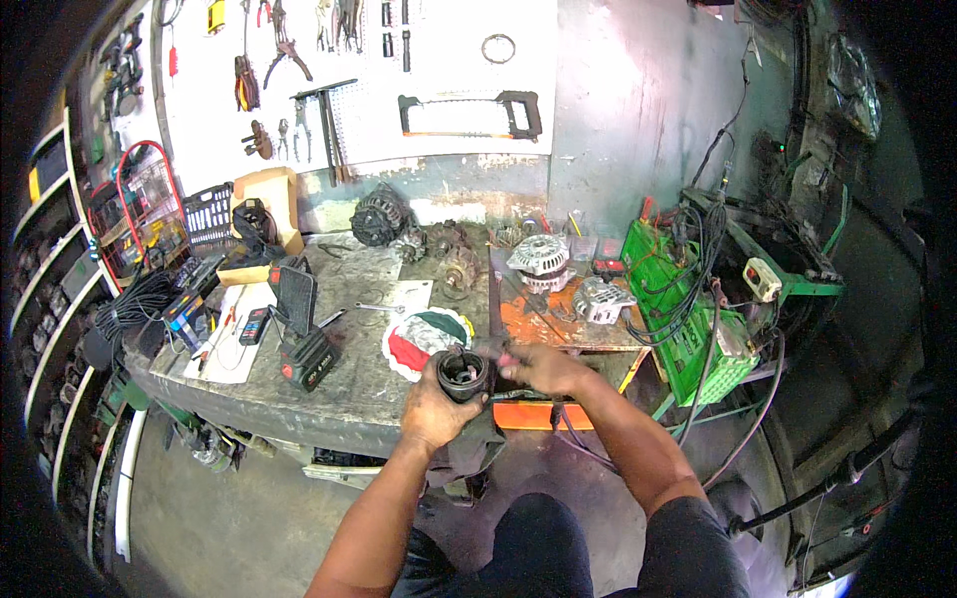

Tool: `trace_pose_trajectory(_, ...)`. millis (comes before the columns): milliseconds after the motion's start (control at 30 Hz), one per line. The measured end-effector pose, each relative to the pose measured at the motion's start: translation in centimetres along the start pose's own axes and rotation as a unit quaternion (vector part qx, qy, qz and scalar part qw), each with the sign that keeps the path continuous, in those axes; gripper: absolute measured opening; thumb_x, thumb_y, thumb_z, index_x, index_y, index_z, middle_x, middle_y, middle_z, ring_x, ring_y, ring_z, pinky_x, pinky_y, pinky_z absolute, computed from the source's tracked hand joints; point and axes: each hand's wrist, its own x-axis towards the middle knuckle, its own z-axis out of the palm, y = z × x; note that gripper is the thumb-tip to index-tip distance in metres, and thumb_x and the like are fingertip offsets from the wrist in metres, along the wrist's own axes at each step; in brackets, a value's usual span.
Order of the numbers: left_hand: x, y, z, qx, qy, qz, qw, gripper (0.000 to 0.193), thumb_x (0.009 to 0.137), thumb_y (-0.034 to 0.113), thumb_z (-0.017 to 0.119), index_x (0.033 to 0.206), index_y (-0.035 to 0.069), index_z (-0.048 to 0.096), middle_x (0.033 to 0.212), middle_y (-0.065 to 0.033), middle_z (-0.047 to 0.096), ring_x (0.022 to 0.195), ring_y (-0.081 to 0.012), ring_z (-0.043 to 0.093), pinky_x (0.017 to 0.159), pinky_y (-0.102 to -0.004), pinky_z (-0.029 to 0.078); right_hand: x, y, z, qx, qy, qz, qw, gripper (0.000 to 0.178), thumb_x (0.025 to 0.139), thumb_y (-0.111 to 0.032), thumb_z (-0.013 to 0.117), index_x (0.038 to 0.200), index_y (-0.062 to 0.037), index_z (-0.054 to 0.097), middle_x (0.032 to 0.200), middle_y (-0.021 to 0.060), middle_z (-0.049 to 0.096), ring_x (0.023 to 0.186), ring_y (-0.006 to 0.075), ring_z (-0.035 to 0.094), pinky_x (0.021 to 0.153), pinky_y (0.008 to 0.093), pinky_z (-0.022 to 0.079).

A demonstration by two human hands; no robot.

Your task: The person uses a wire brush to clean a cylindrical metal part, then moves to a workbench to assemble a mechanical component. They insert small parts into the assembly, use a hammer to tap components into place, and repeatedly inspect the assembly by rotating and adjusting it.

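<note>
My left hand is wrapped round a dark cylindrical metal motor housing. The housing's open round end faces up, and metal parts show inside. Close to its right side is my right hand, fingers curled and partly smeared by motion. They close on something I cannot make out. Just behind the housing, a round red, white and green cloth with a scalloped edge lies on the worn workbench. Dark cloth hangs below the housing at the bench's front edge.
A cordless power tool and a wrench lie left on the bench. Alternators and other motor parts sit behind. To the right stands a green crate with cables. Hand tools and a hacksaw hang on the wall.
</note>
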Motion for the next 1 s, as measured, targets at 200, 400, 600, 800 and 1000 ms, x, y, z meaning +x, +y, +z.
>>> trace_pose_trajectory(200, -0.1, -0.3, 0.2, 0.0, 0.005, 0.001, 1.0, 0.097, 0.075, 0.033, 0.098, 0.156, 0.007, 0.051, 0.137, -0.0209, 0.076, 0.13, -0.0384, 0.073, 0.112, -0.0468, 0.057, -0.5, -1.1, 0.0, 0.016, 0.03, -0.001, 0.999, 0.051, 0.105, -0.039, 0.075, 0.139, -0.0006, 0.07, 0.132, 0.0239, 0.077, 0.123, 0.0379, 0.075, 0.106, 0.0454, 0.057)
trace_pose_trajectory(400, -0.3, 0.7, -0.4, -0.006, -0.003, -0.001, 1.0, 0.099, 0.075, 0.034, 0.099, 0.156, 0.003, 0.05, 0.137, -0.0209, 0.076, 0.13, -0.0375, 0.073, 0.112, -0.0459, 0.057, -3.4, -3.7, -0.9, -0.053, 0.156, -0.022, 0.986, 0.041, 0.106, -0.035, 0.072, 0.129, -0.0014, 0.073, 0.116, 0.0244, 0.079, 0.109, 0.0436, 0.077, 0.095, 0.05, 0.061)
trace_pose_trajectory(600, -0.5, 1.5, -0.9, -0.015, -0.05, -0.041, 0.998, 0.094, 0.081, 0.041, 0.095, 0.155, 0.002, 0.05, 0.141, -0.0241, 0.073, 0.132, -0.0373, 0.072, 0.114, -0.0466, 0.056, -7.4, -6.4, -0.4, -0.215, 0.145, -0.121, 0.958, 0.028, 0.103, -0.026, 0.076, 0.12, -0.0043, 0.075, 0.104, 0.0249, 0.078, 0.094, 0.047, 0.076, 0.082, 0.0542, 0.06)
trace_pose_trajectory(800, -0.3, 0.5, -0.4, 0.023, 0.005, 0.001, 1.0, 0.101, 0.075, 0.041, 0.097, 0.157, 0.006, 0.05, 0.138, -0.0222, 0.075, 0.129, -0.0408, 0.072, 0.112, -0.0486, 0.057, -5.3, -7.4, -1.1, -0.16, 0.243, -0.128, 0.948, 0.031, 0.101, -0.028, 0.076, 0.122, -0.0063, 0.073, 0.104, 0.0243, 0.078, 0.095, 0.0473, 0.076, 0.084, 0.0567, 0.06)
trace_pose_trajectory(1000, -0.4, 0.3, -0.1, 0.03, 0.003, -0.005, 1.0, 0.098, 0.077, 0.036, 0.097, 0.154, 0.001, 0.048, 0.138, -0.0233, 0.074, 0.131, -0.0394, 0.072, 0.112, -0.0474, 0.056, -2.3, -8.0, -1.9, -0.224, 0.079, -0.141, 0.961, 0.032, 0.106, -0.034, 0.068, 0.122, -0.0074, 0.073, 0.112, 0.0236, 0.079, 0.105, 0.0446, 0.076, 0.092, 0.0573, 0.06)
